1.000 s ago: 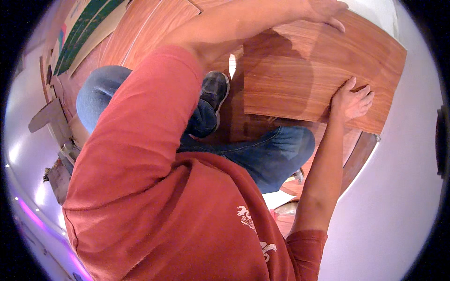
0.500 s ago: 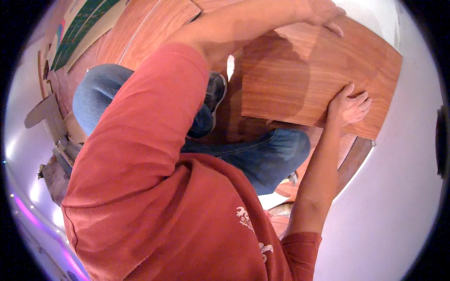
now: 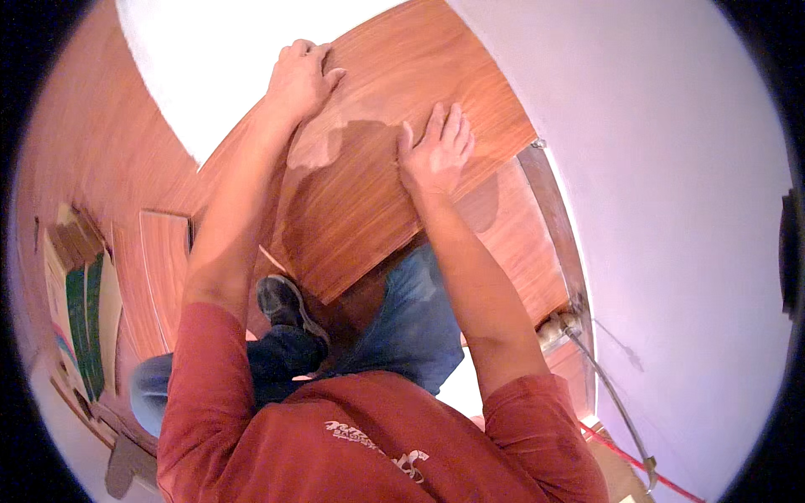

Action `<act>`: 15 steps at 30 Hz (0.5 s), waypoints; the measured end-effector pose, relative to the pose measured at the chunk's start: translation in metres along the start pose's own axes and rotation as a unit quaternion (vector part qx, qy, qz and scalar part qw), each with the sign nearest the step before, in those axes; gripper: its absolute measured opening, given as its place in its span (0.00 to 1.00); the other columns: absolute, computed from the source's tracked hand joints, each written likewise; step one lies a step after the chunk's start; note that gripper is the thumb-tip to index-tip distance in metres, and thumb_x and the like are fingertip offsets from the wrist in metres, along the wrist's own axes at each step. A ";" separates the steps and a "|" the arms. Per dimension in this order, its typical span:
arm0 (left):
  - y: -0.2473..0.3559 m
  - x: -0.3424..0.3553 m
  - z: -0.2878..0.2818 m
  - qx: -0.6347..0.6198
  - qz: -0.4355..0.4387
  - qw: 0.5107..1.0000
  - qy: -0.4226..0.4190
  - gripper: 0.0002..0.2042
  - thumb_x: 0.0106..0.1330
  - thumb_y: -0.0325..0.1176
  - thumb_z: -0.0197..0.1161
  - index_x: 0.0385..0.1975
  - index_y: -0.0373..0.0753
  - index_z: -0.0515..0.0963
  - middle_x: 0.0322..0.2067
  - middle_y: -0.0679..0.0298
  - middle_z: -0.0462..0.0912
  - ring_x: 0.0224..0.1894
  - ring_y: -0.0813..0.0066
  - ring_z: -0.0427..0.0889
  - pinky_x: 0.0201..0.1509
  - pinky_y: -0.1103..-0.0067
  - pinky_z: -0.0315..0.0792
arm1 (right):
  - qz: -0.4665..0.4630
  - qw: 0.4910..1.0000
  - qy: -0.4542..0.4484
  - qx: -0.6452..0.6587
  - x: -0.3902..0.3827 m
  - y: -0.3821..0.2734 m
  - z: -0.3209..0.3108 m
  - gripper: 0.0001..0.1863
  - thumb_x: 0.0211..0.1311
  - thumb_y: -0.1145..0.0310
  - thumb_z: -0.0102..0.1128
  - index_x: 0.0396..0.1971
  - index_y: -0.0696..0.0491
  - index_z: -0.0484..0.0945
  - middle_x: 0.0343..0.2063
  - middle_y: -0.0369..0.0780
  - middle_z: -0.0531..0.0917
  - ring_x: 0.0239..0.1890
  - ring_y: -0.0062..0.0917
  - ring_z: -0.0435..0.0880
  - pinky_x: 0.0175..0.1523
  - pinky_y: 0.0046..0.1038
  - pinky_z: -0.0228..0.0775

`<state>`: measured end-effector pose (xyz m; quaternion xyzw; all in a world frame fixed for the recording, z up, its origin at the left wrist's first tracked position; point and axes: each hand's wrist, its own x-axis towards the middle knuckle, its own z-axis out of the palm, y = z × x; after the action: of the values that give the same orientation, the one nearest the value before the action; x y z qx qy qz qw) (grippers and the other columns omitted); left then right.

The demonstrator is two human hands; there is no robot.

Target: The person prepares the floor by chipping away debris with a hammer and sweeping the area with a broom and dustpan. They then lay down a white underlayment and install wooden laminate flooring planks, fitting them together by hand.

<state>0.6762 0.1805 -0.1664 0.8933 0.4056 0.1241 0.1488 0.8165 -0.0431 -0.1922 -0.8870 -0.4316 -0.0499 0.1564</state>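
A wide reddish-brown wood-grain board (image 3: 369,201) lies at a slant in front of me, its far right end close to the pale wall. At its far left edge is my left hand (image 3: 300,82), fingers bent over the edge and thumb on the top face. My right hand (image 3: 438,155) presses flat on the board nearer the wall, with its fingers stretched out and slightly apart. Shadows of my arms fall across the board. The undersides of the left fingers are hidden.
The pale wall (image 3: 671,210) rises on the right, with a dark gap strip (image 3: 553,214) along its foot. My shoe (image 3: 285,302) stands by the board's near corner. Loose planks (image 3: 163,268) and green-striped cardboard (image 3: 86,327) lie left. A grey hose (image 3: 610,394) and red cable (image 3: 637,463) run at lower right.
My view has swung, so the board and both hands appear farther left and the hose and cable now show. Both hands remain on the board; my left arm no longer crosses the view.
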 end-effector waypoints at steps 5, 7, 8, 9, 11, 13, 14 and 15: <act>0.024 0.037 0.000 0.011 -0.063 0.996 -0.059 0.30 0.66 0.52 0.71 0.59 0.35 0.80 0.57 0.46 0.79 0.60 0.49 0.76 0.63 0.62 0.76 | 0.002 1.000 0.014 0.026 -0.001 -0.002 -0.005 0.36 0.66 0.48 0.63 0.66 0.59 0.72 0.70 0.55 0.67 0.73 0.50 0.63 0.76 0.54 0.51; 0.037 0.048 -0.003 0.018 -0.083 0.993 -0.085 0.33 0.64 0.55 0.73 0.59 0.35 0.80 0.57 0.46 0.78 0.60 0.50 0.76 0.62 0.61 0.77 | 0.006 0.999 0.011 0.029 0.000 0.001 -0.003 0.36 0.66 0.49 0.64 0.66 0.59 0.72 0.70 0.55 0.68 0.73 0.50 0.63 0.76 0.54 0.51; 0.043 0.052 -0.004 0.027 -0.091 0.991 -0.096 0.34 0.62 0.56 0.74 0.59 0.35 0.80 0.57 0.46 0.78 0.60 0.49 0.76 0.62 0.61 0.77 | 0.005 1.000 0.013 0.028 0.000 0.001 -0.004 0.36 0.66 0.49 0.64 0.66 0.59 0.72 0.70 0.54 0.67 0.73 0.50 0.63 0.76 0.54 0.51; 0.047 0.055 -0.004 0.036 -0.100 0.989 -0.106 0.35 0.60 0.57 0.75 0.59 0.35 0.79 0.57 0.46 0.78 0.60 0.49 0.76 0.61 0.60 0.78 | 0.002 1.000 0.015 0.028 -0.001 0.002 -0.005 0.36 0.66 0.49 0.65 0.66 0.59 0.72 0.71 0.54 0.67 0.73 0.50 0.63 0.76 0.54 0.51; 0.048 0.056 0.000 0.041 -0.109 0.988 -0.102 0.38 0.57 0.58 0.77 0.60 0.35 0.78 0.56 0.47 0.79 0.59 0.49 0.76 0.60 0.59 0.78 | 0.001 1.000 0.012 0.027 -0.001 0.001 -0.005 0.36 0.66 0.49 0.64 0.66 0.59 0.72 0.71 0.54 0.67 0.73 0.50 0.63 0.77 0.54 0.50; 0.047 0.059 0.000 0.038 -0.115 0.987 -0.109 0.40 0.55 0.59 0.78 0.60 0.35 0.78 0.56 0.47 0.79 0.59 0.49 0.76 0.58 0.58 0.79 | 0.005 1.000 0.002 0.026 -0.001 0.001 -0.006 0.37 0.67 0.48 0.63 0.67 0.58 0.72 0.72 0.53 0.66 0.74 0.50 0.62 0.77 0.54 0.49; 0.045 0.062 -0.002 0.032 -0.115 0.986 -0.118 0.40 0.54 0.59 0.79 0.60 0.35 0.78 0.55 0.48 0.79 0.59 0.49 0.76 0.58 0.58 0.79 | 0.014 1.000 -0.014 0.024 -0.001 0.000 -0.006 0.37 0.67 0.47 0.62 0.67 0.58 0.71 0.72 0.53 0.65 0.75 0.50 0.61 0.77 0.54 0.48; 0.043 0.064 -0.003 0.027 -0.116 0.985 -0.127 0.41 0.54 0.59 0.79 0.60 0.36 0.77 0.55 0.48 0.79 0.58 0.49 0.76 0.57 0.57 0.79 | 0.023 0.999 -0.030 0.024 -0.002 -0.001 -0.006 0.37 0.68 0.46 0.61 0.67 0.58 0.71 0.72 0.53 0.65 0.75 0.50 0.60 0.78 0.54 0.47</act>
<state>0.7460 0.2027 -0.1414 0.8522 0.4879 -0.0196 0.1881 0.8152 -0.0458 -0.1863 -0.8938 -0.4167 -0.0091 0.1657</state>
